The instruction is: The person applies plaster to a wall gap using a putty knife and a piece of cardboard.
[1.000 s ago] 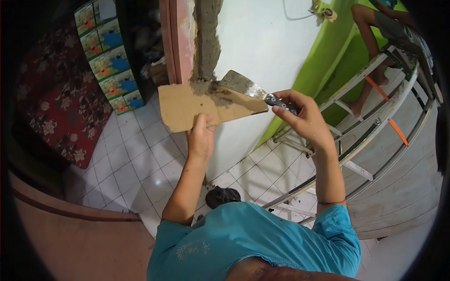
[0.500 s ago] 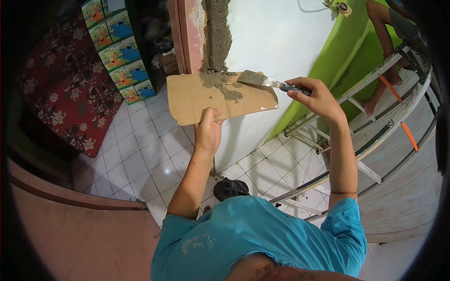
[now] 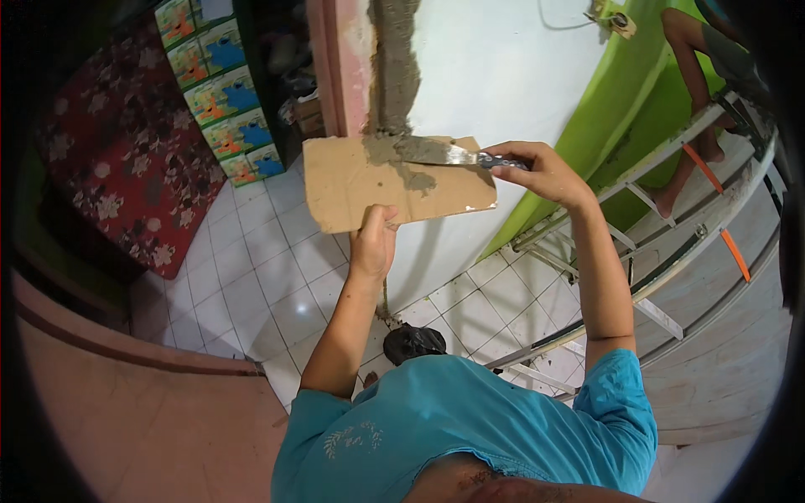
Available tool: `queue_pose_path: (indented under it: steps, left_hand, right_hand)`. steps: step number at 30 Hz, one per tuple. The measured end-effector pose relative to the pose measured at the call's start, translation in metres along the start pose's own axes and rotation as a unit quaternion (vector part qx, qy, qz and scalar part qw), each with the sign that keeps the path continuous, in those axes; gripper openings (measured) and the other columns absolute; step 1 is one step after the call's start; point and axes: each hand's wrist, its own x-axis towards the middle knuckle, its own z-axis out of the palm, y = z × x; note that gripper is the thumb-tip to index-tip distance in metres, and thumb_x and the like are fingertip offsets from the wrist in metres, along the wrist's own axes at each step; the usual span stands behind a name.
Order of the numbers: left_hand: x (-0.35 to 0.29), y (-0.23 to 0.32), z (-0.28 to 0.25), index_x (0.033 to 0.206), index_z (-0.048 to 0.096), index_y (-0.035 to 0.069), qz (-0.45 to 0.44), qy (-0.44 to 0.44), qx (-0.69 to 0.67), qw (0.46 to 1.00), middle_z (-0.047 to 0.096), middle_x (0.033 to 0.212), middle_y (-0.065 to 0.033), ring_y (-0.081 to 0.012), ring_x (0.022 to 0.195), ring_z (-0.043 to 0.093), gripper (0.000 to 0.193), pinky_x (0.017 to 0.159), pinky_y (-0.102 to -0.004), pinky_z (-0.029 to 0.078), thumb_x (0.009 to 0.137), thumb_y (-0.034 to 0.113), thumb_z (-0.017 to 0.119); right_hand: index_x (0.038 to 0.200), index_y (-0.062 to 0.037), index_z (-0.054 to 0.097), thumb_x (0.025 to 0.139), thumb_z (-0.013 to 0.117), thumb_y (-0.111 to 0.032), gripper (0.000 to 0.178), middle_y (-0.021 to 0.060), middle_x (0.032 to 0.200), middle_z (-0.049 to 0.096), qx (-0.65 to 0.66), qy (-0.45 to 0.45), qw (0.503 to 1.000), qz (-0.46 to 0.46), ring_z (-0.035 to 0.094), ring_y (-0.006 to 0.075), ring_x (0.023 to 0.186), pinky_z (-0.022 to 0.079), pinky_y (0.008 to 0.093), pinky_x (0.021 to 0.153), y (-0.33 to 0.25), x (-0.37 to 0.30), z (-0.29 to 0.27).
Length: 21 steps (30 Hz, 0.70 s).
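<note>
My left hand (image 3: 374, 241) grips the near edge of a flat piece of cardboard (image 3: 340, 186), thumb on top. Wet grey mortar (image 3: 417, 180) is smeared on the cardboard's middle and far edge. My right hand (image 3: 541, 172) is closed round the dark patterned handle of a putty knife (image 3: 457, 157). Its blade lies flat over the cardboard, pointing left, with the tip in the mortar. Just beyond the cardboard's far edge, a vertical strip of grey mortar (image 3: 394, 75) runs up the wall corner, between a pink frame and the white wall (image 3: 495, 67).
An aluminium ladder (image 3: 646, 293) leans along the right, with another person's bare legs (image 3: 692, 109) beside it. A black plastic bag (image 3: 413, 342) lies on the tiled floor (image 3: 268, 268) below me. A cartoon-printed drawer cabinet (image 3: 222, 92) and a red floral panel (image 3: 134, 159) stand at left.
My right hand has moved left with the putty knife, bringing its blade into the mortar at the cardboard's far edge. The cardboard has barely shifted in my left hand.
</note>
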Motion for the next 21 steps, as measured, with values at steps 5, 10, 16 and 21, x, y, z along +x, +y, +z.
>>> queue_pose_path:
  steps: [5, 10, 16, 21]
  left_hand:
    - [0.007, -0.015, -0.007, 0.137, 0.05, -0.003, -0.064, 0.047, 0.044, 0.996, 0.055, 0.138, -0.0171, -0.0311, 0.13, 0.052, 0.046, 0.114, -0.0466, 0.038, 0.097, 0.02, 0.051]
    - [0.012, 0.011, -0.026, 0.131, 0.05, -0.01, 0.018, 0.043, 0.046, 0.998, 0.056, 0.133, -0.0174, -0.0283, 0.122, 0.056, 0.043, 0.105, -0.0436, 0.046, 0.093, 0.011, 0.045]
    - [0.026, -0.015, -0.018, 0.121, 0.053, -0.01, 0.0, 0.007, 0.024, 1.0, 0.058, 0.123, -0.0163, -0.0266, 0.113, 0.06, 0.035, 0.098, -0.0409, 0.052, 0.093, 0.01, 0.046]
    - [0.016, -0.005, -0.012, 0.122, 0.052, -0.01, -0.021, 0.022, 0.022, 0.999, 0.057, 0.123, -0.0166, -0.0263, 0.113, 0.06, 0.036, 0.096, -0.0403, 0.053, 0.092, 0.01, 0.046]
  right_hand:
    - [0.121, -0.0069, 0.071, 0.087, 0.076, -0.027, 0.04, 0.0111, 0.11, 0.075, -0.006, -0.004, 0.996, -0.089, 0.07, 0.0185, 0.096, 0.055, 0.0344, 0.089, 0.026, 0.009, -0.008]
    - [0.12, -0.0083, 0.071, 0.089, 0.073, -0.03, 0.038, 0.0153, 0.107, 0.072, -0.122, 0.019, 0.979, -0.162, 0.069, 0.0306, 0.096, 0.055, 0.0382, 0.086, -0.006, 0.028, 0.018]
    - [0.121, -0.0097, 0.069, 0.091, 0.069, -0.029, 0.036, 0.0167, 0.105, 0.068, -0.205, 0.09, 0.968, -0.117, 0.066, 0.0348, 0.097, 0.053, 0.0424, 0.085, -0.006, -0.007, 0.012]
    - [0.123, -0.0089, 0.068, 0.096, 0.066, -0.03, 0.034, 0.0155, 0.101, 0.063, -0.178, 0.081, 0.973, -0.121, 0.063, 0.0328, 0.094, 0.05, 0.0423, 0.084, -0.012, -0.013, 0.027]
